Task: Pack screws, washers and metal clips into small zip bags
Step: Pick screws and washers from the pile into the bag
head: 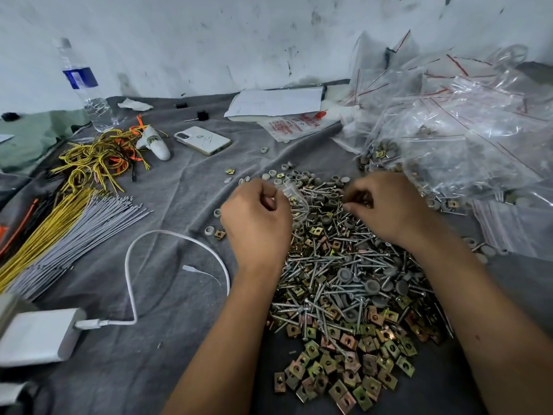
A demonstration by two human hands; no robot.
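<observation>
A: Head view, nearest first: what lies closest?

B: Brass-coloured metal clips (pixel 335 372) are spread over the grey cloth (pixel 167 339) that covers the counter. To the left, a white power bank (pixel 39 336) with a white cable (pixel 131 283) looping away from it.

A: And beyond the clips?

B: They merge into a heap of screws (pixel 326 265) mixed with grey washers (pixel 371 286). Both forearms reach over that heap.

A: The hands?

B: The left hand (pixel 257 223) has its fingers curled, pinching a small clear zip bag (pixel 294 199) at its mouth; some screws are already inside. The right hand (pixel 386 208) has curled fingertips down in the heap's far edge, pinching something small I cannot make out.

A: To the sides?

B: On the left, bundles of grey and yellow ties (pixel 68 232). On the right, a flat stack of empty zip bags (pixel 514 226), and behind it a big pile of filled bags (pixel 466 139).

A: Farthest back?

B: A white phone (pixel 203 140), some papers (pixel 278 103), a water bottle (pixel 86 85) and the scuffed white wall (pixel 239 34).
</observation>
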